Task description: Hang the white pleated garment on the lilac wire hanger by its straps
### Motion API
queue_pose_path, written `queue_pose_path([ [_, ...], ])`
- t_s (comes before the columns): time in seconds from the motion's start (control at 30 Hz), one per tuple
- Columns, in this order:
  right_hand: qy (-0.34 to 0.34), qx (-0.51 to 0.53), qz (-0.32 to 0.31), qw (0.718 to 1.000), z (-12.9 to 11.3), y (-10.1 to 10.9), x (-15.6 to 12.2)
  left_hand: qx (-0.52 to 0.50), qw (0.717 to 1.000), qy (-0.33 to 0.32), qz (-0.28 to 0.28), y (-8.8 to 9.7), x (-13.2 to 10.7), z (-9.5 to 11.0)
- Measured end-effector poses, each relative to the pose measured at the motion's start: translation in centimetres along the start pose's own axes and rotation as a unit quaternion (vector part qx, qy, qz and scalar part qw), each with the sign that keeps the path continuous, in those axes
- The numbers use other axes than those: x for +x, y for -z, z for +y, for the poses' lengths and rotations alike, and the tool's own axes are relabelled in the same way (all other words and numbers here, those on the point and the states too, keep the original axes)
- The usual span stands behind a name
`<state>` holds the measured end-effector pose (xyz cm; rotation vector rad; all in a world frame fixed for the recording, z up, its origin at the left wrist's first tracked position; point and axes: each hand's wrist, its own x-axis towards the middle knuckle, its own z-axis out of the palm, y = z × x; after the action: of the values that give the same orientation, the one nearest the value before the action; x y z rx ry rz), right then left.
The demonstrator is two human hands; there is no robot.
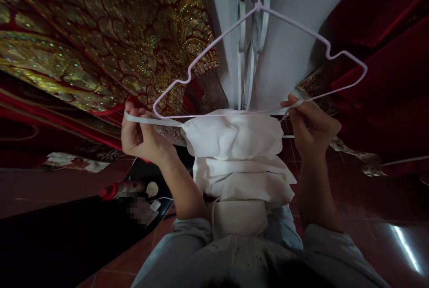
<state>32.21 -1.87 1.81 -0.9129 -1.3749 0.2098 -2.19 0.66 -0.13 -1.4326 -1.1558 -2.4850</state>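
A pale pink wire clothes hanger point(258, 7) hangs in front of me, its bottom bar running across the top of a white, layered cloth piece point(231, 136). I cannot tell what kind of garment the cloth is. A thin white strap point(154, 120) goes out from its left end to my left hand point(144, 133), whose fingers are curled with the strap looped over them. On the other side, my right hand point(310, 122) pinches the opposite strap close to the hanger's bar. The cloth's folded tiers hang down in front of my body.
Gold-sequined red garments point(161, 33) hang on the left, and dark red cloth point(385, 55) hangs at the right. Behind the hanger are metal bars point(241, 42) against a pale wall. Lower left, a black table point(67, 234) bears small items, including a red-topped bottle point(109, 192).
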Motion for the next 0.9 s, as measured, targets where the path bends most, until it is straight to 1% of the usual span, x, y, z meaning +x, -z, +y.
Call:
queue_pose_path([
  [0.07, -0.005, -0.019, -0.005, 1.000, 0.0, 0.1, 0.0, 0.012, 0.999, -0.006, -0.041, -0.6, 1.0, 0.6],
  [0.1, -0.007, -0.032, -0.009, 0.999, 0.0, 0.2, 0.0, 0.005, 0.998, 0.011, -0.068, -1.2, 1.5, 1.3],
  [0.17, -0.009, -0.057, -0.020, 0.998, 0.0, 0.4, 0.0, -0.029, 0.987, 0.074, -0.140, -2.5, 2.7, 3.2],
  [0.2, -0.008, -0.062, -0.025, 0.998, 0.0, 0.5, 0.0, -0.045, 0.977, 0.112, -0.176, -3.2, 3.3, 4.2],
  [0.27, 0.003, -0.057, -0.030, 0.998, 0.0, 0.6, 0.1, -0.054, 0.954, 0.199, -0.216, -4.4, 4.5, 5.9],
  [0.33, 0.023, -0.041, -0.025, 0.999, 0.0, 0.5, 0.3, -0.055, 0.931, 0.258, -0.254, -5.2, 5.4, 6.6],
  [0.37, 0.031, -0.035, -0.019, 0.999, -0.1, 0.4, 0.4, -0.061, 0.924, 0.267, -0.267, -5.5, 5.6, 6.6],
  [0.4, 0.037, -0.032, -0.011, 0.999, -0.2, 0.3, 0.4, -0.070, 0.924, 0.262, -0.272, -5.5, 5.7, 6.3],
  [0.43, 0.040, -0.032, -0.003, 0.999, -0.2, 0.1, 0.4, -0.079, 0.929, 0.249, -0.264, -5.5, 5.4, 5.9],
  [0.47, 0.040, -0.035, 0.005, 0.999, -0.3, -0.1, 0.4, -0.091, 0.937, 0.235, -0.242, -5.3, 5.0, 5.3],
  [0.5, 0.040, -0.037, 0.012, 0.998, -0.3, -0.2, 0.3, -0.107, 0.945, 0.228, -0.208, -5.1, 4.3, 4.7],
  [0.53, 0.039, -0.039, 0.016, 0.998, -0.3, -0.5, 0.1, -0.130, 0.949, 0.235, -0.167, -4.9, 3.5, 4.1],
  [0.57, 0.037, -0.040, 0.015, 0.998, -0.3, -0.7, 0.0, -0.158, 0.945, 0.257, -0.129, -4.7, 2.5, 3.6],
  [0.6, 0.035, -0.040, 0.013, 0.999, -0.3, -1.0, -0.3, -0.191, 0.933, 0.287, -0.101, -4.7, 1.5, 3.3],
  [0.63, 0.033, -0.039, 0.012, 0.999, -0.3, -1.3, -0.5, -0.221, 0.918, 0.317, -0.088, -4.8, 0.5, 3.1],
  [0.7, 0.033, -0.037, 0.022, 0.999, -0.1, -1.7, -0.7, -0.251, 0.896, 0.356, -0.089, -5.4, -1.3, 3.2],
  [0.73, 0.034, -0.037, 0.036, 0.998, 0.1, -1.7, -0.8, -0.251, 0.894, 0.359, -0.092, -5.8, -1.9, 3.4],
  [0.77, 0.035, -0.037, 0.063, 0.997, 0.4, -1.6, -0.7, -0.247, 0.898, 0.353, -0.089, -6.2, -2.4, 3.6],
  [0.8, 0.038, -0.037, 0.104, 0.993, 0.9, -1.3, -0.5, -0.243, 0.903, 0.344, -0.082, -6.6, -2.6, 3.7],
  [0.9, 0.053, -0.029, 0.252, 0.966, 2.7, 0.8, 0.8, -0.232, 0.916, 0.319, -0.075, -6.9, -2.2, 3.7],
])
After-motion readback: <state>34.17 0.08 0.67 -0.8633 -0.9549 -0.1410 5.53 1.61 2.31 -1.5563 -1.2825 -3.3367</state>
